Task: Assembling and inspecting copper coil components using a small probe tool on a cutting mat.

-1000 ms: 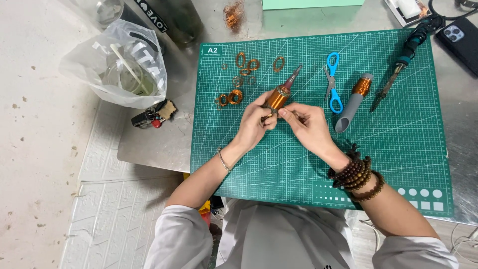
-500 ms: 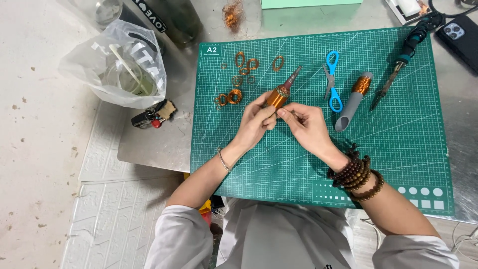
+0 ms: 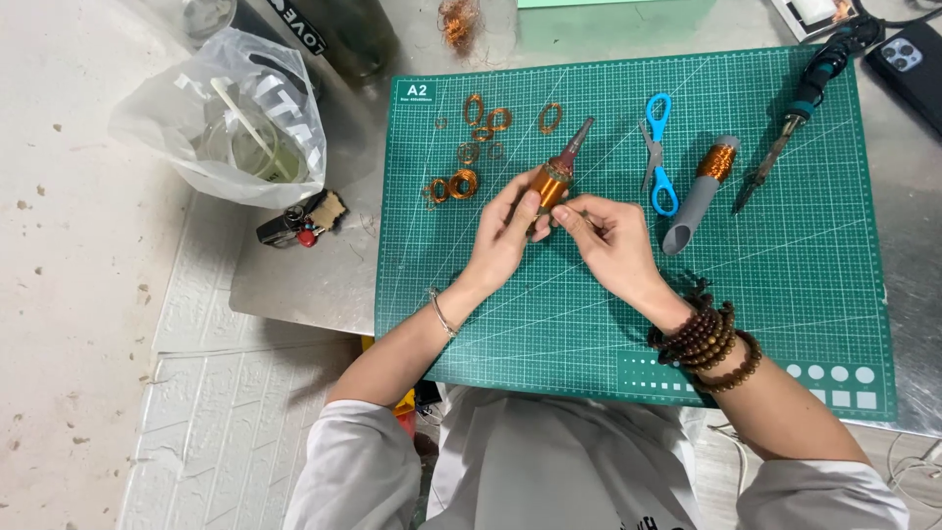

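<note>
Over a green cutting mat point(image 3: 785, 294), my left hand point(image 3: 505, 236) grips a tapered grey rod wound with copper wire point(image 3: 557, 177); its pointed tip aims up and to the right. My right hand point(image 3: 608, 240) sits just right of it, thumb and forefinger pinched close to the rod's lower end, seemingly on a thin wire that is too fine to make out. Several loose copper wire coils point(image 3: 461, 182) lie on the mat to the upper left of my hands.
Blue scissors point(image 3: 659, 157), a second grey rod with a copper winding point(image 3: 699, 196) and a soldering iron point(image 3: 795, 123) lie on the mat's right part. A plastic bag point(image 3: 231, 118), keys point(image 3: 294, 221) and a dark bottle point(image 3: 343, 29) sit left of the mat. A phone point(image 3: 908, 69) lies at the top right.
My hands and the wound rod have stayed in about the same place; only the fingers have shifted slightly around the rod's lower end.
</note>
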